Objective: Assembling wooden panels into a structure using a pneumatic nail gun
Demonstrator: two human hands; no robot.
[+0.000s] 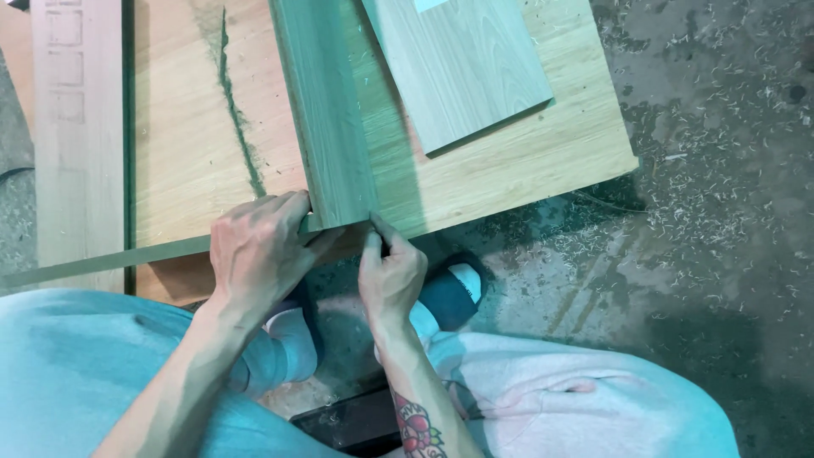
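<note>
A grey-green wooden board (326, 110) stands on edge across a light oak panel (517, 161), running away from me. My left hand (259, 250) presses against the board's near end, fingers over a thin green edge strip (110, 259) that runs off to the left. My right hand (390, 271) pinches at the board's near right corner with fingertips together; whether it holds the strip's end is hidden.
A second pale grey board (462, 68) lies flat on the oak panel at the top. A pale timber piece (76, 127) lies at the left. The concrete floor (704, 237) on the right is strewn with wood shavings. My foot in a dark sandal (449, 293) is below.
</note>
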